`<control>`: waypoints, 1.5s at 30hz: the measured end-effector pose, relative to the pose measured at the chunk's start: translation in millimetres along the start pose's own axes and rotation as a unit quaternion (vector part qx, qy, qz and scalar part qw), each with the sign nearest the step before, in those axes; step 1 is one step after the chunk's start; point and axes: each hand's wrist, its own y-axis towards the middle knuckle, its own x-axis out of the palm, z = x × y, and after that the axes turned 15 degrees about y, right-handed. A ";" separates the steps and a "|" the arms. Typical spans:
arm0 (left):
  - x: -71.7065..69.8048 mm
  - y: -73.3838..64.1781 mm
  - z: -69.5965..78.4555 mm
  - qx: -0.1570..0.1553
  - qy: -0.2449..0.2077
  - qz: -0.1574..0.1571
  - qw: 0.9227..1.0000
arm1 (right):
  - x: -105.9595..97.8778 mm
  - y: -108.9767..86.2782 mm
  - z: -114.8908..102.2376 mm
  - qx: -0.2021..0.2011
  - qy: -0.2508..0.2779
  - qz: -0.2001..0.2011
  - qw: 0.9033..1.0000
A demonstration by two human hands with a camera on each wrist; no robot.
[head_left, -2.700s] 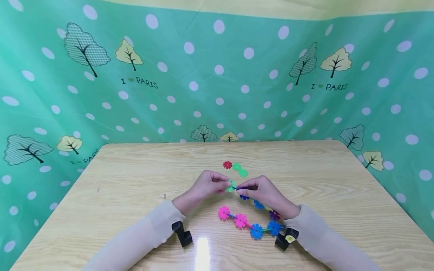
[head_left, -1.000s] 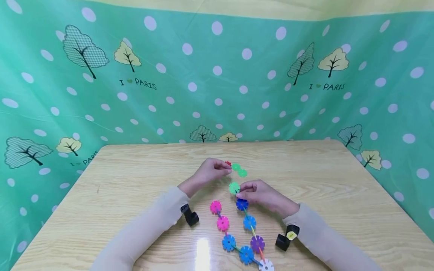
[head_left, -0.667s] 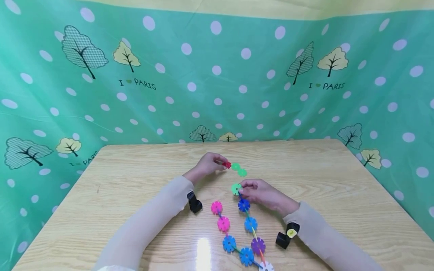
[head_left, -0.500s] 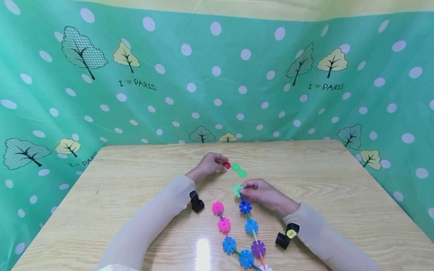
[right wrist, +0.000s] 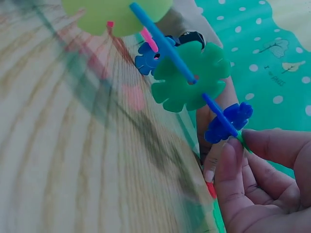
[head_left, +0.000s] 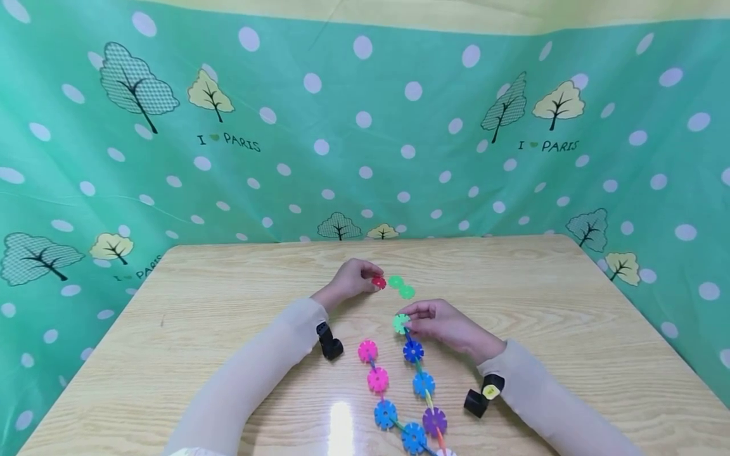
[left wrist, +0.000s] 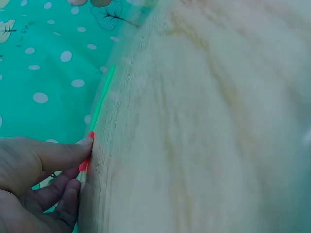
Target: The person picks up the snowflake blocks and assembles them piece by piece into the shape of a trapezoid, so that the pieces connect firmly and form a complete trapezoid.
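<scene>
My left hand (head_left: 352, 278) is at the far middle of the table and pinches a red notched disc (head_left: 379, 282) between thumb and fingers. The left wrist view shows the red disc (left wrist: 83, 165) edge-on at the fingertips. My right hand (head_left: 440, 322) pinches the light green notched disc (head_left: 401, 323) at the end of a chain of linked discs. A dark blue disc (head_left: 413, 351) follows it, then a light blue disc (head_left: 423, 384) and a purple disc (head_left: 435, 420). The chain bends near the front, passes blue discs and ends at a pink disc (head_left: 367, 350).
Two loose green discs (head_left: 406, 292) lie right of the red one. The wooden table (head_left: 228, 329) is backed by a green dotted cloth (head_left: 365, 133). A white disc at the chain's bend is cut off by the lower frame edge.
My left hand has left the green disc and taken hold of the red one, drawing it slightly nearer. The chain has swung toward the table's front; my right hand stays at its green end.
</scene>
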 end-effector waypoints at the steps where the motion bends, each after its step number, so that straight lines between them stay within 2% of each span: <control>1: -0.6 -1.2 -0.4 0.001 0.005 -0.004 1.000 | -0.1 -0.3 -0.3 0.000 0.000 -0.003 1.000; 7: -7.8 -11.5 -1.3 0.015 0.026 -0.025 0.999 | -0.7 -1.7 -3.1 -0.005 -0.001 -0.018 1.000; 12: -12.8 -18.9 -5.2 0.020 0.032 -0.024 0.999 | 0.2 -3.5 -6.1 -0.005 0.006 -0.004 1.000; 14: -14.4 -22.4 -8.3 0.012 0.028 -0.025 0.999 | 0.7 -3.9 -7.0 -0.005 0.013 0.007 1.000; 20: -20.4 -34.4 -19.6 -0.017 -0.025 -0.040 0.999 | 1.1 -3.1 -7.4 -0.015 0.030 0.037 0.999; 26: -26.6 -51.5 -24.3 -0.041 -0.083 -0.064 0.994 | 5.6 -3.2 -4.3 -0.032 0.062 0.064 0.996; 30: -30.8 -67.8 -17.1 -0.036 -0.104 -0.063 0.992 | 11.8 -4.6 -1.1 -0.041 0.088 0.075 0.992; 36: -34.8 -90.0 6.2 0.013 -0.110 -0.061 0.992 | 19.1 -9.6 3.1 -0.047 0.109 0.086 0.989; 40: -32.5 -100.2 18.0 0.037 -0.104 -0.068 0.992 | 24.1 -12.4 5.2 -0.043 0.118 0.092 0.988; 45: -28.1 -110.7 25.9 0.050 -0.113 -0.087 0.988 | 30.3 -13.5 8.5 -0.042 0.122 0.077 0.989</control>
